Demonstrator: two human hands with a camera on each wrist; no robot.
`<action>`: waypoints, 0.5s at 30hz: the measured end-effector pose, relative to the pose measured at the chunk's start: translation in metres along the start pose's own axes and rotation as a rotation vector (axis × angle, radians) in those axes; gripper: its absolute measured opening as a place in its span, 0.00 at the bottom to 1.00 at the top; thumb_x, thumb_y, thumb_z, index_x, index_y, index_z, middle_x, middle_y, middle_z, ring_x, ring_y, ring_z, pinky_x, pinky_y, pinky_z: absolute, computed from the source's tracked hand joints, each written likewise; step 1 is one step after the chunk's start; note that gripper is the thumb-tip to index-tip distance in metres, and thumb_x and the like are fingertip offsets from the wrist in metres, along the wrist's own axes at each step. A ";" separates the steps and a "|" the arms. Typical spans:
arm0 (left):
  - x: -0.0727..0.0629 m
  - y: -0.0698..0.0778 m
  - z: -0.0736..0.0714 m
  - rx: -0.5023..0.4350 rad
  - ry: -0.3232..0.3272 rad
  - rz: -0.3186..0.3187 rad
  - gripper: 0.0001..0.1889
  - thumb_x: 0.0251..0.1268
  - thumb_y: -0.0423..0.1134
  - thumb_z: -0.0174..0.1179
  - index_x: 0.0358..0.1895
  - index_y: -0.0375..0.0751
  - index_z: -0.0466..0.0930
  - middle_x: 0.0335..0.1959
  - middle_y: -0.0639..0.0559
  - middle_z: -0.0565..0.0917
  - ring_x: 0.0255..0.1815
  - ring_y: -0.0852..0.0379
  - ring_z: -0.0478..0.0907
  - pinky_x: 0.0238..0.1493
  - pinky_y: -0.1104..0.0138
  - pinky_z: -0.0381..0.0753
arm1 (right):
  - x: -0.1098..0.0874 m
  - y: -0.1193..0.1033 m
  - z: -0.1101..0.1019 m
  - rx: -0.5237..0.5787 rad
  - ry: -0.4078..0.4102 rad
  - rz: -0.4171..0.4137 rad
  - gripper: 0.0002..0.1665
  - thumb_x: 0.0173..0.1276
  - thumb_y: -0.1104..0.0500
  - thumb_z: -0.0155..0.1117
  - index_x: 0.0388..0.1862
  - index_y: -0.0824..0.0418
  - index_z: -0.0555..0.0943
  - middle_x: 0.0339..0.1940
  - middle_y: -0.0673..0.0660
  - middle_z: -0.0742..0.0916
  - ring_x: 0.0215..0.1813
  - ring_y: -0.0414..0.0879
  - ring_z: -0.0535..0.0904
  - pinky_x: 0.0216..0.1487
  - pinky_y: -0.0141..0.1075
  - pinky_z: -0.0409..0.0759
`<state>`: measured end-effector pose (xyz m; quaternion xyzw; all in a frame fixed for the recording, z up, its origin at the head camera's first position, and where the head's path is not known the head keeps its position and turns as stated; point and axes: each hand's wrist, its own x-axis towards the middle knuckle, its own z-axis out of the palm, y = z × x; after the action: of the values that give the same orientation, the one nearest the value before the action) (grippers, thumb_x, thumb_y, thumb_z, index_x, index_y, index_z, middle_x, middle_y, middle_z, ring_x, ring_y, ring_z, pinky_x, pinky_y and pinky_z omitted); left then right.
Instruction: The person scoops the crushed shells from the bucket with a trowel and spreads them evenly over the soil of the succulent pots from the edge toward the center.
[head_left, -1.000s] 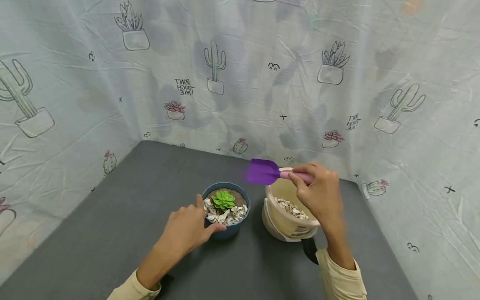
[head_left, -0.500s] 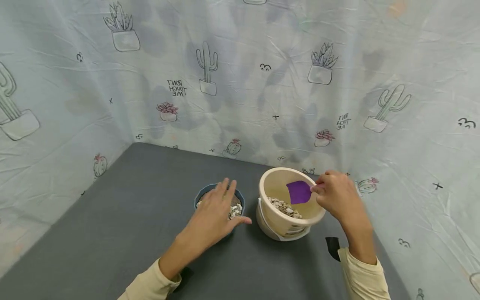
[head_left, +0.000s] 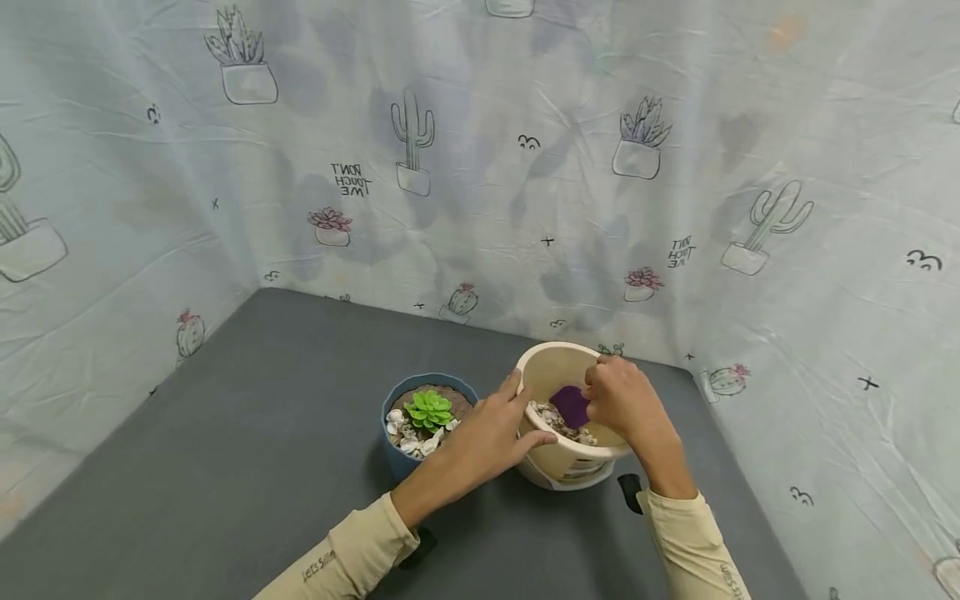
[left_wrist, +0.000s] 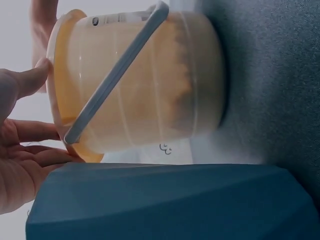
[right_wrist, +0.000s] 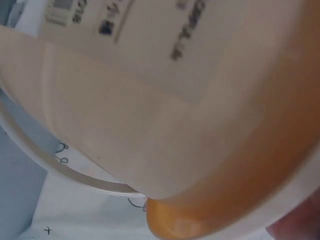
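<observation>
Left hand [head_left: 491, 429]: at the bucket's left rim, fingers extended and spread, thumb tip touching the rim in the left wrist view; not clenched.
Right hand [head_left: 626, 400]: fingers curled, gripping the scoop; handle hidden within the grasp.
Scoop [head_left: 570, 406]: purple blade inside the bucket, by the shells; whether its edge touches them cannot be told.
Bucket [head_left: 547, 461]: cream, standing on the table in front of the person, under both hands.
Shells [head_left: 542, 414]: pale, mixed pieces, lying low in the bucket.
Bail [left_wrist: 117, 75]: light-coloured, hanging slantwise against the bucket's outer wall.
Label [right_wrist: 150, 45]: printed, on the bucket wall; lettering blurred in the right wrist view.
Pot [head_left: 401, 462]: blue, faceted wall, left of the bucket and near it; partly covered by the left hand and forearm.
Succulent [head_left: 428, 410]: green, upright in the pot.
Soil [head_left: 453, 398]: brown, showing behind the succulent.
White shells [head_left: 411, 443]: in the pot, along its near side.
Sleeves [head_left: 367, 542]: beige, dark lettering on both.
Table [head_left: 262, 458]: dark grey, beneath pot and bucket.
Sheet [head_left: 487, 192]: pale, creased, behind the table and at its sides; printed with potted cacti and reversed lettering.
</observation>
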<state>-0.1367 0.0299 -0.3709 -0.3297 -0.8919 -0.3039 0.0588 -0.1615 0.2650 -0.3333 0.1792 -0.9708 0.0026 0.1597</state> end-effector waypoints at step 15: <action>0.002 -0.004 0.003 -0.006 0.046 0.048 0.39 0.72 0.58 0.65 0.74 0.31 0.72 0.79 0.30 0.67 0.57 0.39 0.88 0.46 0.57 0.92 | 0.002 0.008 -0.003 0.261 -0.095 0.456 0.11 0.58 0.61 0.66 0.20 0.61 0.91 0.22 0.55 0.91 0.26 0.48 0.78 0.27 0.37 0.74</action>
<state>-0.1399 0.0306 -0.3749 -0.3440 -0.8813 -0.3124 0.0857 -0.1657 0.2721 -0.3296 -0.0252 -0.9839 0.1553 0.0847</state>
